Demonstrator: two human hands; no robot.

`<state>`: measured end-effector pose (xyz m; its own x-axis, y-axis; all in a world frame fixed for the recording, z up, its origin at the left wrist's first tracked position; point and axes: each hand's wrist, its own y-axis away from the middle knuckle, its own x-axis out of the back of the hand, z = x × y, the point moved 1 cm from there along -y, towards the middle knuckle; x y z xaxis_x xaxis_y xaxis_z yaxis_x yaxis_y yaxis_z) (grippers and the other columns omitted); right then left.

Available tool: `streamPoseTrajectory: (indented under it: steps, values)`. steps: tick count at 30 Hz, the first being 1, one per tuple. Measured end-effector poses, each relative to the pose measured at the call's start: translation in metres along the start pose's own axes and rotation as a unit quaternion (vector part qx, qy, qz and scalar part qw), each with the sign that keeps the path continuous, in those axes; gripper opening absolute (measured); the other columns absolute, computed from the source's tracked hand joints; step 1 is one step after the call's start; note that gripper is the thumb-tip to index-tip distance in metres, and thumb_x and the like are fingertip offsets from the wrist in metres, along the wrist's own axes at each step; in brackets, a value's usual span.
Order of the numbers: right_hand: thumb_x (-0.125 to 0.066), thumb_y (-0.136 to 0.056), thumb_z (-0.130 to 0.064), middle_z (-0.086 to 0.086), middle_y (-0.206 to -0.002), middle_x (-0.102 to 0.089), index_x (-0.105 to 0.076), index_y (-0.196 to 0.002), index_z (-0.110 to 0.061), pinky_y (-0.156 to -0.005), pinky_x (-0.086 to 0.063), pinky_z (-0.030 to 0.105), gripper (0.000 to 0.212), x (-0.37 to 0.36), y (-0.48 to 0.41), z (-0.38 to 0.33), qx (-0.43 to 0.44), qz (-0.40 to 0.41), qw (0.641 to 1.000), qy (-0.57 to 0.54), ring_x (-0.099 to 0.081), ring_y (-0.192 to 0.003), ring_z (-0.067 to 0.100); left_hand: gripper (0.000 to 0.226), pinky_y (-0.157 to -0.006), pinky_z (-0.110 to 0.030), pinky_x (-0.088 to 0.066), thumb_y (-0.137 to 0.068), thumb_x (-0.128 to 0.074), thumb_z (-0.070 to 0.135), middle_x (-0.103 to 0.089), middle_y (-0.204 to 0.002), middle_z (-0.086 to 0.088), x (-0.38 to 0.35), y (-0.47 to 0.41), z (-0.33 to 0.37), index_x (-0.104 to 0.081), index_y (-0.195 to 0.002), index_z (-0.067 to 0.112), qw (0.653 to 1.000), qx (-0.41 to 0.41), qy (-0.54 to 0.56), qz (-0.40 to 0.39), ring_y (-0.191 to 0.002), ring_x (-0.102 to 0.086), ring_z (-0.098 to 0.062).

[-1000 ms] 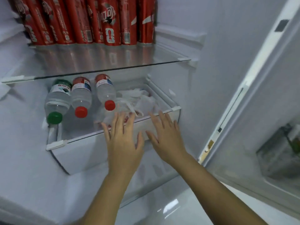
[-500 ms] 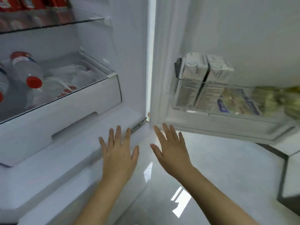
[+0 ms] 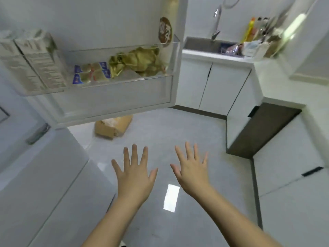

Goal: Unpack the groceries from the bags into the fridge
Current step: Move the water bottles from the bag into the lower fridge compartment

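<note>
My left hand and my right hand are held out side by side over the grey floor, fingers spread, holding nothing. The open fridge door stands ahead on the left. Its clear door shelf holds two white cartons, blue-and-yellow packets and a crumpled gold-green bag. The white lower fridge front fills the left edge. A brown cardboard box lies on the floor beyond the door.
White kitchen cabinets with a steel sink and tap stand at the back right; bottles and clutter sit by the sink. A white counter unit with a dark recess runs along the right. The tiled floor lies between.
The view has swung right, from the fridge's inner shelves and drawer to the door shelf and kitchen floor. Both hands have drawn back from the drawer and stay flat and spread.
</note>
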<state>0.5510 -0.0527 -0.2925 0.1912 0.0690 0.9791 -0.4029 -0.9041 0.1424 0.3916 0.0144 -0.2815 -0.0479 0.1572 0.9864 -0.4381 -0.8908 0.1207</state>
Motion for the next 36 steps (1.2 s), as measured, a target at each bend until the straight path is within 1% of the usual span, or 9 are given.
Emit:
streamPoseTrajectory:
  steps: [2, 5, 9, 12, 14, 20, 27, 32, 36]
  values:
    - [-0.024, -0.1, -0.056, 0.006, -0.163, 0.011, 0.003, -0.154, -0.034, -0.113, 0.009, 0.062, 0.065, 0.004, 0.016, 0.035, -0.041, 0.015, 0.999, -0.008, 0.017, -0.148, 0.033, 0.069, -0.109, -0.063, 0.014, -0.095, -0.013, 0.062, 0.02, -0.16, -0.004, -0.008, 0.003, 0.032, 0.012, -0.152, 0.031, 0.999, -0.038, -0.014, 0.004, -0.144, 0.025, -0.029]
    - [-0.024, -0.099, -0.058, 0.006, -0.162, 0.014, 0.008, -0.153, -0.034, -0.111, 0.009, 0.064, 0.068, 0.009, 0.036, 0.082, -0.098, 0.037, 0.994, -0.013, 0.02, -0.147, 0.034, 0.072, -0.101, -0.059, 0.028, -0.09, -0.004, 0.065, 0.02, -0.16, -0.004, -0.013, 0.004, 0.076, 0.013, -0.152, 0.032, 0.996, -0.09, -0.026, 0.004, -0.143, 0.029, -0.028]
    - [-0.022, -0.099, -0.058, 0.007, -0.162, 0.017, 0.013, -0.153, -0.032, -0.111, 0.008, 0.065, 0.069, 0.015, 0.059, 0.135, -0.167, 0.059, 0.984, -0.015, 0.02, -0.147, 0.034, 0.071, -0.095, -0.054, 0.034, -0.094, -0.013, 0.063, 0.019, -0.16, -0.003, -0.017, 0.002, 0.133, 0.012, -0.152, 0.031, 0.986, -0.164, -0.025, -0.002, -0.142, 0.031, -0.026]
    - [-0.023, -0.099, -0.057, 0.008, -0.161, 0.019, 0.013, -0.153, -0.031, -0.111, 0.009, 0.065, 0.07, 0.018, 0.077, 0.17, -0.226, 0.077, 0.971, -0.024, 0.021, -0.146, 0.034, 0.083, -0.093, -0.053, 0.037, -0.076, 0.01, 0.068, 0.018, -0.16, -0.002, -0.021, -0.003, 0.175, 0.013, -0.151, 0.033, 0.974, -0.223, -0.031, -0.001, -0.142, 0.03, -0.025]
    - [-0.023, -0.099, -0.057, 0.008, -0.161, 0.02, 0.012, -0.153, -0.031, -0.11, 0.01, 0.065, 0.07, 0.02, 0.089, 0.194, -0.265, 0.083, 0.96, -0.027, 0.022, -0.146, 0.034, 0.088, -0.096, -0.054, 0.036, -0.07, 0.015, 0.067, 0.018, -0.16, -0.002, -0.025, -0.006, 0.205, 0.013, -0.151, 0.033, 0.966, -0.256, -0.024, -0.006, -0.142, 0.031, -0.025]
    - [-0.022, -0.099, -0.057, 0.008, -0.16, 0.022, 0.013, -0.153, -0.031, -0.111, 0.011, 0.064, 0.07, 0.024, 0.115, 0.268, -0.365, 0.084, 0.926, -0.034, 0.024, -0.145, 0.034, 0.082, -0.106, -0.059, 0.024, -0.077, 0.009, 0.067, 0.015, -0.161, -0.001, -0.039, -0.013, 0.299, 0.01, -0.152, 0.033, 0.929, -0.369, 0.014, 0.011, -0.139, 0.032, -0.02]
    - [-0.02, -0.099, -0.057, 0.007, -0.159, 0.024, 0.02, -0.15, -0.03, -0.111, 0.012, 0.062, 0.07, 0.038, 0.129, 0.355, -0.467, 0.086, 0.879, -0.034, 0.026, -0.145, 0.033, 0.076, -0.109, -0.06, 0.015, -0.087, -0.005, 0.066, -0.001, -0.162, -0.004, -0.052, -0.04, 0.427, -0.005, -0.154, 0.03, 0.875, -0.482, 0.044, 0.018, -0.146, 0.017, -0.024]
    - [-0.022, -0.1, -0.056, 0.006, -0.16, 0.023, 0.016, -0.152, -0.031, -0.113, 0.01, 0.062, 0.069, 0.045, 0.156, 0.405, -0.557, 0.092, 0.824, -0.042, 0.024, -0.145, 0.032, 0.072, -0.113, -0.062, 0.005, -0.092, -0.012, 0.063, -0.012, -0.161, -0.008, -0.064, -0.04, 0.508, -0.014, -0.153, 0.026, 0.822, -0.567, 0.051, 0.003, -0.147, 0.006, -0.028]
    - [-0.02, -0.1, -0.056, 0.004, -0.159, 0.027, 0.018, -0.151, -0.033, -0.114, 0.011, 0.061, 0.068, 0.039, 0.191, 0.425, -0.623, 0.089, 0.774, -0.07, 0.027, -0.145, 0.03, 0.074, -0.112, -0.06, 0.009, -0.092, -0.006, 0.064, -0.008, -0.161, -0.008, -0.078, -0.018, 0.557, -0.011, -0.154, 0.026, 0.781, -0.622, 0.043, -0.018, -0.148, 0.006, -0.029]
